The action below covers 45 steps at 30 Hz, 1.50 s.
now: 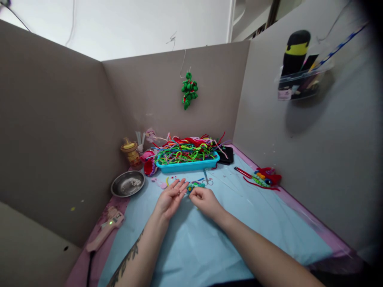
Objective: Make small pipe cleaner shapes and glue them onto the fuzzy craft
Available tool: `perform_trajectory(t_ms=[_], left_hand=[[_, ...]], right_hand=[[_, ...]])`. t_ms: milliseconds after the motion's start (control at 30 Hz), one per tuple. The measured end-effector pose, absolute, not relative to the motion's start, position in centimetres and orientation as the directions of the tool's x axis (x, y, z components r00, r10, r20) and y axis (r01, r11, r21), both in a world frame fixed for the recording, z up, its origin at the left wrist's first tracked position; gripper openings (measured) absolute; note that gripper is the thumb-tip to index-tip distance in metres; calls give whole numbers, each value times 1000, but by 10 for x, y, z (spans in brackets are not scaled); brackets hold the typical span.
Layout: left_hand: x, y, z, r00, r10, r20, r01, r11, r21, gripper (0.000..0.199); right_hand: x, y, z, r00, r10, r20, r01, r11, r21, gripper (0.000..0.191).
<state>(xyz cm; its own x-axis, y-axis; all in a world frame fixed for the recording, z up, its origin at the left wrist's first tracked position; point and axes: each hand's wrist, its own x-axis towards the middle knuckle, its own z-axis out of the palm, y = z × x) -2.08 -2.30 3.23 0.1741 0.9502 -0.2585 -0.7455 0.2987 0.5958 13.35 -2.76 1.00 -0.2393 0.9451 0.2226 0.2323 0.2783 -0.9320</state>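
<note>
Keeping the left hand (171, 200) level, fingers outstretched, should help; the right hand (206, 202) curls closed by the colourful piece (196, 185), contents hidden.

Your left forearm (151, 243) is bare and narrows to the wrist behind the fingers of your left hand (170, 201); well back from those fingers, beyond the wrist, its outer side carries a dark tattoo (131, 253) of pointed, leaf-like shapes set along a line that extends away from the fingers. Your right forearm (254, 239) is likewise bare, slender at the wrist behind the fingers of your right hand (206, 202) and broader farther back, with a plain visible surface. Farthest behind the fingers, between both forearms, a narrow dark strip (230, 284) shows; whether it is clothing cannot be determined.
</note>
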Motion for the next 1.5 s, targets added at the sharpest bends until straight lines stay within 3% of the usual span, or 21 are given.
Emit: perform_trajectory(t_ms=[433, 967, 1500], left_hand=[[-19, -21, 31, 127, 951, -281, -741, 279, 611, 77], [-18, -23, 34, 105, 965, -240, -718, 241, 653, 68], [-18, -27, 29, 115, 989, -95, -592, 145, 793, 59]], right_hand=[[134, -27, 9, -241, 940, 241, 247, 300, -922, 13], [133, -26, 7, -239, 940, 243, 242, 300, -923, 13], [134, -26, 7, -248, 939, 237, 282, 304, -910, 14]])
